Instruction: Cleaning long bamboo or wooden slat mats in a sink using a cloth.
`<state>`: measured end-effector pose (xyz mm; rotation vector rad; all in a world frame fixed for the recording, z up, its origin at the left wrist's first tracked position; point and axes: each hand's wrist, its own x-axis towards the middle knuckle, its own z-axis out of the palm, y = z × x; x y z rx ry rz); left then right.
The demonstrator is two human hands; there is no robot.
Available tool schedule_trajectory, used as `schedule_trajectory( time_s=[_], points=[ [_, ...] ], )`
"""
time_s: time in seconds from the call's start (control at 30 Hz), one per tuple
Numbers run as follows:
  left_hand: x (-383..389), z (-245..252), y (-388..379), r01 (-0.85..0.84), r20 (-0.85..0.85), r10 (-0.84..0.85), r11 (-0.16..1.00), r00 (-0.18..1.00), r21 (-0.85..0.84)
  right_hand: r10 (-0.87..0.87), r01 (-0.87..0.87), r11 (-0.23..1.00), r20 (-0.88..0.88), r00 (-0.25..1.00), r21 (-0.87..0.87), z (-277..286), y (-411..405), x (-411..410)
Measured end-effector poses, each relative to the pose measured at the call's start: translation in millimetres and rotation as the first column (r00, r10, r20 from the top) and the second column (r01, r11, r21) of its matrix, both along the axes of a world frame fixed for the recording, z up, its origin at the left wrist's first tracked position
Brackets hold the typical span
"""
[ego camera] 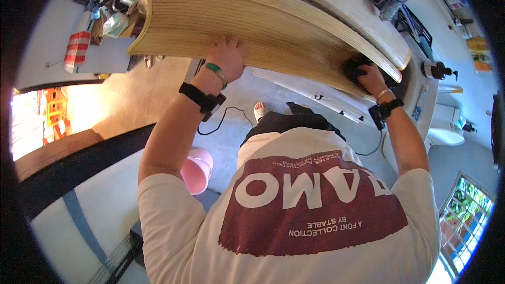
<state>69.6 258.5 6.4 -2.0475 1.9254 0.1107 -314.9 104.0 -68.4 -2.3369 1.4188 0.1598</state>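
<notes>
A slatted bamboo-like mat (pixel 252 27), folded in layers with bound edges, lies across the space before me. My left hand (pixel 227 57) rests palm down on its near edge, fingers spread on the slats; the thumb's hold is not clear. At the mat's right end, my right hand (pixel 371 77) grips a black, soft-looking item (pixel 355 67), perhaps a cloth, against the surface. The upper fold (pixel 315 19) rises just beyond that hand. Part of the black item is hidden by my fingers and shadow.
A pale counter (pixel 418 67) holds a dark pump bottle (pixel 434 70) at right, near a white toilet (pixel 446 136). A pink bucket (pixel 197 169) stands on the floor beside a black cable (pixel 217 126). Face masks (pixel 116 23) and a red-striped item (pixel 77 51) sit at left.
</notes>
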Motion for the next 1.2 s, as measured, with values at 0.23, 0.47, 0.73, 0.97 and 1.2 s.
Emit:
schedule_trajectory(
  time_s=[0.23,0.47,0.73,0.97,1.2],
  points=[
    [-43.2,-21.4,-24.5,0.253,-0.268,-0.245,0.967,0.932,-0.005,0.157,-0.183,0.983,0.414,0.896,0.022,27.4,26.6,111.3],
    [-49.3,-50.1,-32.3,0.322,-0.132,-0.295,0.897,0.946,0.304,0.142,-0.238,0.96,0.472,0.87,0.148,34.2,48.2,150.5],
    [-59.8,-24.1,-19.9,0.197,-0.153,-0.163,0.95,0.975,0.244,0.061,-0.116,0.976,0.28,0.958,0.186,14.0,8.6,27.8],
    [-59.8,-26.3,-21.1,0.196,-0.138,-0.161,0.937,0.977,0.291,-0.079,0.083,0.993,-0.057,0.995,0.085,-16.8,-19.6,-101.9],
    [-62.2,-15.2,-22.6,0.188,-0.218,-0.125,0.937,0.968,0.296,-0.281,0.282,0.959,-0.189,0.941,-0.025,-12.7,-24.9,-103.2]
  ],
)
